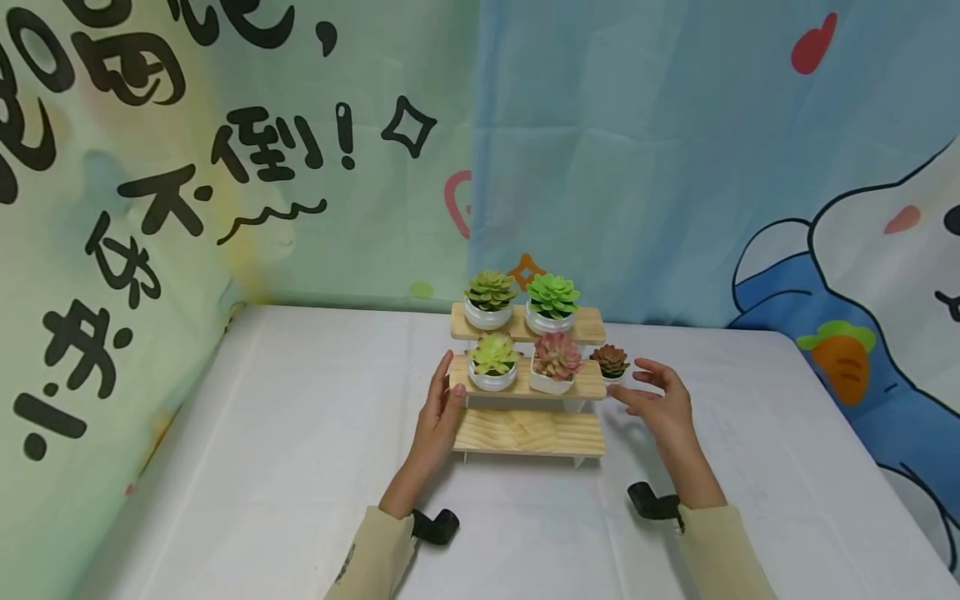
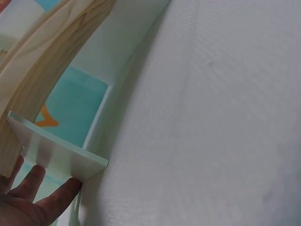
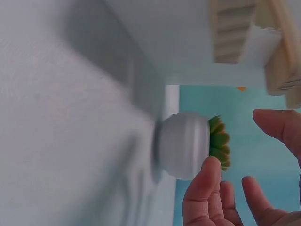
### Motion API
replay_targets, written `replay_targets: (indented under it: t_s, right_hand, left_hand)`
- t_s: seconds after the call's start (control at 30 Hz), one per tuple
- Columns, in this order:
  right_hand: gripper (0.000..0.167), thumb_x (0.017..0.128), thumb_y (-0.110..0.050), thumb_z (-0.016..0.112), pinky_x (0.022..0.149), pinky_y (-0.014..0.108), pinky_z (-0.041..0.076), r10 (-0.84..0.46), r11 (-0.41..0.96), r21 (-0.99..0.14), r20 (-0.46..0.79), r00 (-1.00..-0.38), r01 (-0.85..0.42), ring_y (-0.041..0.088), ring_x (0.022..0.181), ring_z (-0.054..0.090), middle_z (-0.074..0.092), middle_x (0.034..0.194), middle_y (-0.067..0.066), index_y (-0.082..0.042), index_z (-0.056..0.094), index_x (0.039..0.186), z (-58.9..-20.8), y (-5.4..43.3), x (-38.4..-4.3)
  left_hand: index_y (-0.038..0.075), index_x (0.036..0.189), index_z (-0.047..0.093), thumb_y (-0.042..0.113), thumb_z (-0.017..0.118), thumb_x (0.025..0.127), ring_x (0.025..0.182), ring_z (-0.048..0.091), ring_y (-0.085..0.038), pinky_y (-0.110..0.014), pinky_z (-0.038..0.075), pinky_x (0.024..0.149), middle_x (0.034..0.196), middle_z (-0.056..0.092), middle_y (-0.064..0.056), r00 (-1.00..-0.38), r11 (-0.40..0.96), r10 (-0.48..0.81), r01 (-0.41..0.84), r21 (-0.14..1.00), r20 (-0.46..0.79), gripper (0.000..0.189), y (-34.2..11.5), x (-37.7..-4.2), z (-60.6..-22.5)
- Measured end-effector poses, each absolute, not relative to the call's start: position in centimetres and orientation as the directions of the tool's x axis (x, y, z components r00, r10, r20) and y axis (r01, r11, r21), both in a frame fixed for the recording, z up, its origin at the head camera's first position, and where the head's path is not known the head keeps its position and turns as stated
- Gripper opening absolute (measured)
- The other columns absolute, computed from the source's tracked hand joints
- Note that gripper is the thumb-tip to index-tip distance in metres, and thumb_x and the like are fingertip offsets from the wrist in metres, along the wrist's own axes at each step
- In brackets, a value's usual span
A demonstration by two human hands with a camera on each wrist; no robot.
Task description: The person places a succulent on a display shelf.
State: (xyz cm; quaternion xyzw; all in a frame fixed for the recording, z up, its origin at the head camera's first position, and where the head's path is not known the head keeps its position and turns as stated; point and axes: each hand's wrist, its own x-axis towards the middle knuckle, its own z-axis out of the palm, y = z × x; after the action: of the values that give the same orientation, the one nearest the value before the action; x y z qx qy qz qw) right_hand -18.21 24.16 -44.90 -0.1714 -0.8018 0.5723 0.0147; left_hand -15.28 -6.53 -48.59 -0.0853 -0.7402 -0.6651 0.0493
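A three-tier wooden stand (image 1: 528,433) with pale side supports stands on the table. My left hand (image 1: 435,421) is at its left side; in the left wrist view, the fingertips of that hand (image 2: 30,202) touch the pale side panel (image 2: 59,150). A small reddish-brown succulent (image 1: 610,360) in a white pot (image 3: 184,146) sits on the table just right of the stand. Beside it is my right hand (image 1: 663,408), thumb and fingers spread around the plant. In the right wrist view this hand (image 3: 211,207) holds nothing; whether a fingertip touches the pot I cannot tell.
The top tier carries a dull green succulent (image 1: 491,293) and a bright green one (image 1: 553,296). On the middle tier are a yellow-green succulent (image 1: 494,357) and a pink one (image 1: 557,358). A printed curtain (image 1: 637,167) hangs behind the white table (image 1: 300,467).
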Motion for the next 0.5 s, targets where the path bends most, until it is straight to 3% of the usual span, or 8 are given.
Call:
replay_targets:
  t_s: [0.27,0.5]
  right_hand:
    - [0.075,0.087,-0.013,0.071,0.06,0.021,0.048,0.285,0.36,-0.878,-0.219,-0.933,0.316,0.013,0.082,0.049,0.03,0.141,0.028,0.003,0.028,0.146,-43.8,22.7,-18.6]
    - [0.074,0.087,-0.008,0.069,0.056,0.019,0.047,0.309,0.369,-0.859,-0.245,-0.919,0.353,0.014,0.08,0.048,0.031,0.14,0.029,0.005,0.028,0.147,-44.2,22.5,-19.7]
  left_hand:
    - [0.018,0.157,0.021,0.024,0.038,0.107,0.142,0.028,-0.042,-0.061,0.033,0.107,0.161,0.021,-0.011,-0.979,0.097,0.061,0.198,0.975,0.193,0.053,-6.6,-15.4,-48.9]
    - [0.018,0.157,0.02,0.027,0.039,0.107,0.143,0.026,-0.042,-0.06,0.032,0.108,0.161,0.02,-0.013,-0.978,0.087,0.068,0.204,0.975,0.198,0.054,-6.6,-15.4,-48.8]
